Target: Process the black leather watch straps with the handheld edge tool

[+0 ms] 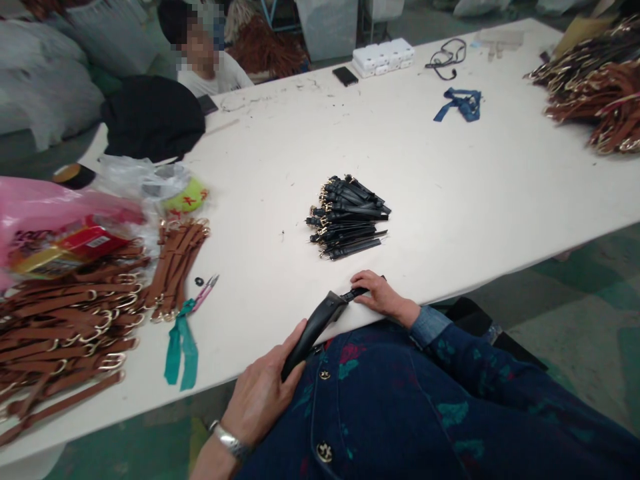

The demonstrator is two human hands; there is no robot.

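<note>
currently in hand: one black leather strap (320,323), slanting across the near edge of the white worktable (500,180), lower end off the table over the lap, narrow end on the tabletop.

left hand (263,390): clamped around the lower end of the strap, metal bracelet (230,440) on the wrist.

right hand (383,297): fingers together, pressed over the narrow end of the strap at the table edge.

hand spacing: apart, joined only by the strap between them.

clothing: dark blue printed denim jacket (380,407) with brass-coloured buttons, lighter denim cuff at the right wrist.

straight ahead: loose stack of black straps with gold buckles (347,217) on the tabletop, well apart from both hands.

left of the hands: heap of tan straps with gold buckles (65,327), pink-handled snips (206,292) and teal ribbon (181,348) beside it, pink plastic bag (45,213) behind.

far side: blue ribbon (460,103), white power strip (383,57), black phone (345,75), black cable (446,59), brown straps (595,90).

beyond the table: seated person in a white top (215,77), black cloth (153,119) on the table corner.
</note>
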